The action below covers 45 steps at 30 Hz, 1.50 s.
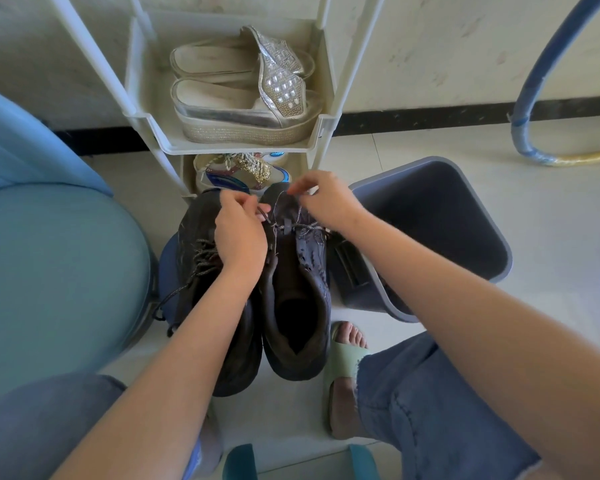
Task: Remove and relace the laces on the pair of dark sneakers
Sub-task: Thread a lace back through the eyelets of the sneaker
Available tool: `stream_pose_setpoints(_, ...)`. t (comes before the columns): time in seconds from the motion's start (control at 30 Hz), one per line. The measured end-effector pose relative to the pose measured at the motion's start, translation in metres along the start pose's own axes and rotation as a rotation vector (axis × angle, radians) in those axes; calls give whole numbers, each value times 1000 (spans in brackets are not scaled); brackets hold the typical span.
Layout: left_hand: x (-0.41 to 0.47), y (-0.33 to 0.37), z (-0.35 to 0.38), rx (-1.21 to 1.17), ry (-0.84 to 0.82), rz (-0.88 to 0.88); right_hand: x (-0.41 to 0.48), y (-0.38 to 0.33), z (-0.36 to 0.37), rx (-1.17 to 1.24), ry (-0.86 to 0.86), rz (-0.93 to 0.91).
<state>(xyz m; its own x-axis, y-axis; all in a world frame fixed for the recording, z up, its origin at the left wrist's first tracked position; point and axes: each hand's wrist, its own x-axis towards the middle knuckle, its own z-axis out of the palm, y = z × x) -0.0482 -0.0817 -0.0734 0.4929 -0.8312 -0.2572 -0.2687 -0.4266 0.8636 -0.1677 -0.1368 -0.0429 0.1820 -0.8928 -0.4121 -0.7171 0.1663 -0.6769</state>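
Observation:
Two dark sneakers stand side by side on the floor, toes pointing away from me. The left sneaker point(201, 271) is laced, its lace ends trailing to the left. The right sneaker point(298, 289) gapes open, with its speckled lace point(303, 229) crossing only the eyelets near the toe. My left hand point(239, 233) pinches one lace end over the gap between the shoes. My right hand point(322, 199) pinches the other end, raised above the right sneaker's toe.
A white shoe rack point(243, 143) stands just behind the sneakers, holding silver platform sandals point(243, 98) above and glittery trainers point(243, 171) below. A grey bin point(430, 237) lies tipped to the right. A teal cushion point(59, 271) fills the left. My sandalled foot point(347, 358) rests beside the right sneaker.

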Motion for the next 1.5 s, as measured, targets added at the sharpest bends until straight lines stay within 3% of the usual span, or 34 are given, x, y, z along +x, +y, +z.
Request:
stream_pose_setpoints(0.1, 10, 20, -12, -389, 133, -37, 0, 5, -7, -37, -119, -51)
stream_pose_setpoints(0.17, 17, 29, -22, -500, 203, -62, -2, 8, -5, -129, -175, -58)
stream_pose_setpoints(0.27, 22, 29, -29, -396, 199, -32, -6, 12, 1, -281, -233, 6)
stream_pose_setpoints(0.47, 22, 16, -20, -413, 31, -176, -13, 5, 23, -224, -255, 79)
stream_pose_setpoints(0.73, 50, 18, -52, -643, 465, -84, -25, 11, 33, -485, -304, 63)
stream_pose_setpoints(0.93, 63, 11, -78, -462, 598, -11, -35, 18, 29, -524, -409, 309)
stream_pose_setpoints(1.0, 55, 20, -78, -197, 451, 95, -38, 17, 26, -459, -360, 315)
stream_pose_setpoints(1.13, 13, 12, -52, 553, -239, 128, -51, 6, 20, -392, -291, 256)
stream_pose_setpoints(1.2, 3, -2, -42, 769, -417, 174, -56, 4, 20, -406, -195, 211)
stream_pose_setpoints(1.4, 6, 0, -35, 884, -373, 293, -60, 6, 22, -345, -49, 202)
stream_pose_setpoints(1.5, 3, 1, -30, 751, -323, 154, -62, 9, 20, -370, -64, 216)
